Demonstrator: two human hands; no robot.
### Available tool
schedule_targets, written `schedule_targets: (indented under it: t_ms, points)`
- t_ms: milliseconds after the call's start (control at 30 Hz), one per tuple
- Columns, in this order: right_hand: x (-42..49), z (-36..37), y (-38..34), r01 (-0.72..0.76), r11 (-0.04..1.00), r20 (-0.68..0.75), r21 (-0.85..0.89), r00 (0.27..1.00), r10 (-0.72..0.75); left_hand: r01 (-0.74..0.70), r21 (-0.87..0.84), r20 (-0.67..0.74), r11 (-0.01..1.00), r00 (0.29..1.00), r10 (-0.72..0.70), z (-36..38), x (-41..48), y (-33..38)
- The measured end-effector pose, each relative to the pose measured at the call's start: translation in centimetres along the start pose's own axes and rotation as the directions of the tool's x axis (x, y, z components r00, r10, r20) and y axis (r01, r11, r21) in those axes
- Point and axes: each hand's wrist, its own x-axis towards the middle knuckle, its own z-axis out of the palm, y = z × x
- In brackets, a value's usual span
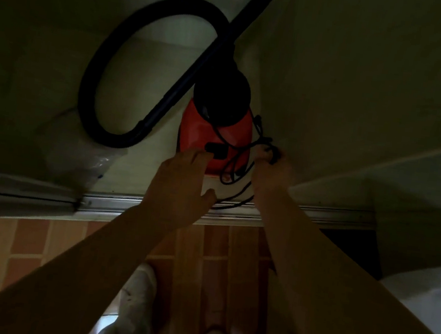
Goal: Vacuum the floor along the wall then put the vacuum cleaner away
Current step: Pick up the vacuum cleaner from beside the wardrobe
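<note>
Stowing step, judged nearly done: the vacuum (pixel 215 135) sits on the pale closet floor (pixel 147 74) just past the door track (pixel 319 215). The hose (pixel 95 90) loops to its left and the wand (pixel 213 55) lies aslant across the black top. Light is poor and fine detail is lost.

Handling, our estimate:
- The vacuum is a rigid plastic shell, moderately heavy, smooth and probably slippery. We would take it at the black handle-like part on the red rear, or push flat on the shell.
- The hose looks springy and likely to drag; the wand is stiff.
- The cord (pixel 243 155) is limp and light and tangles easily. We would take it as a gathered bunch.

Left grip (pixel 181 184): fingers spread and mostly straight, tips touching the red shell beside the black part, thumb splayed apart. It holds nothing.

Right grip (pixel 271 170): fingers curled round a bunch of cord loops at the vacuum's right side. More loops trail loose toward the track.
</note>
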Motion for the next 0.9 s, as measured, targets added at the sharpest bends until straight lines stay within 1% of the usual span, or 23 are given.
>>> schedule_targets:
  t_ms: [67, 133, 200, 267, 300, 367, 400, 467, 533, 633, 667, 767, 900]
  points:
    - [0.8, 0.6, 0.2, -0.055, 0.997, -0.061, -0.059, 0.997, 0.052, -0.006, -0.007, 0.012, 1.0, 1.0, 0.007, -0.3, 0.7, -0.2]
    - [1.6, 1.3, 0.2, -0.133, 0.991, -0.052, -0.029, 0.99, 0.131, -0.008, -0.004, 0.019, 1.0, 1.0, 0.008, -0.5, 1.4, -0.7]
    - [2.0, 1.8, -0.5, -0.239, 0.962, 0.001, 0.13, 0.971, 0.241, 0.0, -0.006, 0.022, 1.0, 1.0, 0.0, -0.9, 2.1, -1.3]
    - [2.3, 2.0, -1.2, -0.353, 0.883, 0.067, 0.31, 0.934, 0.35, 0.007, -0.011, 0.029, 1.0, 1.0, -0.007, -1.4, 3.0, -2.1]
    - [2.5, 2.0, -1.3, -0.391, 0.855, 0.093, 0.34, 0.919, 0.384, 0.013, -0.01, 0.035, 1.0, 0.999, -0.013, -1.6, 3.3, -2.5]
    - [2.8, 2.1, -1.6, -0.45, 0.832, 0.157, 0.323, 0.893, 0.422, 0.036, -0.006, 0.046, 0.999, 0.998, -0.036, -1.9, 4.0, -3.2]
    - [3.0, 2.3, -1.7, -0.472, 0.831, 0.183, 0.294, 0.881, 0.435, 0.045, -0.007, 0.048, 0.999, 0.998, -0.044, -2.0, 4.3, -3.5]
    - [3.7, 2.7, -1.9, -0.495, 0.842, 0.19, 0.216, 0.867, 0.461, 0.052, -0.006, 0.058, 0.999, 0.997, -0.052, -1.9, 4.8, -4.2]
    - [4.2, 3.3, -2.2, -0.513, 0.838, 0.208, 0.186, 0.854, 0.476, 0.068, 0.007, 0.072, 0.998, 0.995, -0.068, -1.6, 5.2, -4.8]
    - [4.9, 3.9, -2.8, -0.55, 0.806, 0.305, 0.22, 0.824, 0.478, 0.103, 0.019, 0.089, 0.995, 0.991, -0.104, -1.1, 6.1, -5.3]
    - [5.1, 4.1, -2.9, -0.548, 0.811, 0.314, 0.206, 0.822, 0.476, 0.114, 0.021, 0.085, 0.993, 0.99, -0.116, -1.2, 6.4, -5.4]
    - [5.8, 4.1, -3.6, -0.508, 0.84, 0.28, 0.191, 0.848, 0.45, 0.174, -0.014, 0.04, 0.985, 0.984, -0.173, -1.5, 7.7, -6.0]
    - [5.4, 4.4, -6.0, -0.531, 0.801, 0.361, 0.275, 0.83, 0.426, 0.247, -0.071, 0.02, 0.967, 0.969, -0.246, -2.5, 9.5, -6.6]
